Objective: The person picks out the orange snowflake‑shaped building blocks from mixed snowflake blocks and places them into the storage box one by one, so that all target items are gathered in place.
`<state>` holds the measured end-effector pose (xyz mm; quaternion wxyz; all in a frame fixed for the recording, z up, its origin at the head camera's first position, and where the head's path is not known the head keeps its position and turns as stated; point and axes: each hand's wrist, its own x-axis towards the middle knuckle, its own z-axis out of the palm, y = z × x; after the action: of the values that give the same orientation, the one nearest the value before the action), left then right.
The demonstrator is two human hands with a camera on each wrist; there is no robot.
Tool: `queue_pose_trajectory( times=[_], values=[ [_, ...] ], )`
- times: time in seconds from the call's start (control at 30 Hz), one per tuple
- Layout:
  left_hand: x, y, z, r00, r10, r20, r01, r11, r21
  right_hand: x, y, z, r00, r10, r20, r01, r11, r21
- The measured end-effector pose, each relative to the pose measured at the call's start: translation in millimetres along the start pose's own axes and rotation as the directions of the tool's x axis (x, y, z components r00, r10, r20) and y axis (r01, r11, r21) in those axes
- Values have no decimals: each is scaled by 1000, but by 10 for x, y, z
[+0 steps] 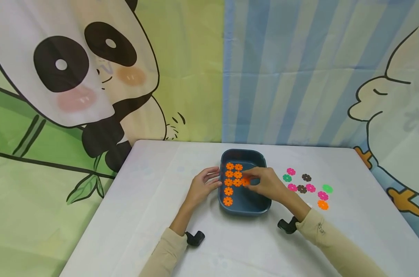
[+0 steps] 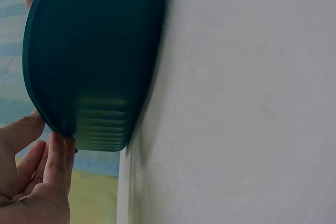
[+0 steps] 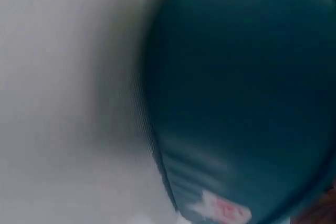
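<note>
A dark blue rectangular tray (image 1: 246, 202) with rounded corners stands on the white table. Inside it, orange flower-shaped discs (image 1: 228, 182) lie in rows along the left side. My right hand (image 1: 265, 184) reaches in over the right rim and pinches an orange flower-shaped disc (image 1: 246, 181) beside these rows. At the tray's left side, my left hand (image 1: 203, 186) rests its fingertips against the rim. The left wrist view shows its fingers (image 2: 55, 161) touching the tray's edge. Most of the right hand is out of sight in the right wrist view.
Right of the tray lie loose flower-shaped discs: pink (image 1: 310, 188), brown (image 1: 306, 177), dark green (image 1: 287, 178), light green (image 1: 327, 188) and orange (image 1: 323, 204). Black wrist devices (image 1: 195, 239) show beside both sleeves. Behind the table hangs a printed cartoon curtain (image 1: 192, 77).
</note>
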<state>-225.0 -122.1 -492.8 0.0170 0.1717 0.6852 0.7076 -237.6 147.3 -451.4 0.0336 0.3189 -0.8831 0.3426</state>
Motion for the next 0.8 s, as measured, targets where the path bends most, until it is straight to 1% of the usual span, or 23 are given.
queue_pose_trajectory(
  times=[0.07, 0.2, 0.3, 0.4, 0.53, 0.63, 0.8],
  values=[
    [10, -67, 0, 1000, 6, -21, -5, 1000, 15, 35, 2, 71, 1000, -6, 20, 6, 1000, -13],
    [4, -56, 6, 999, -9, -34, 10, 999, 43, 89, 4, 181, 998, -30, 56, 32, 998, -51],
    [7, -54, 2, 999, -11, -36, 13, 999, 50, 125, -2, 231, 995, -53, 81, 58, 997, -58],
    [16, -50, 1, 999, -6, -35, 8, 999, 48, 153, -15, 253, 992, -61, 109, 68, 996, -64],
    [24, -47, 3, 999, -6, -37, 8, 998, 54, 182, -24, 272, 984, -45, 170, 63, 993, -101],
    [26, -59, 4, 1000, 1, -30, 1, 999, 43, 189, -20, 285, 976, -32, 214, 60, 990, -125],
    [25, -73, 4, 999, 3, -35, -2, 999, 34, 203, -3, 308, 966, -41, 253, 69, 992, -105]
  ],
)
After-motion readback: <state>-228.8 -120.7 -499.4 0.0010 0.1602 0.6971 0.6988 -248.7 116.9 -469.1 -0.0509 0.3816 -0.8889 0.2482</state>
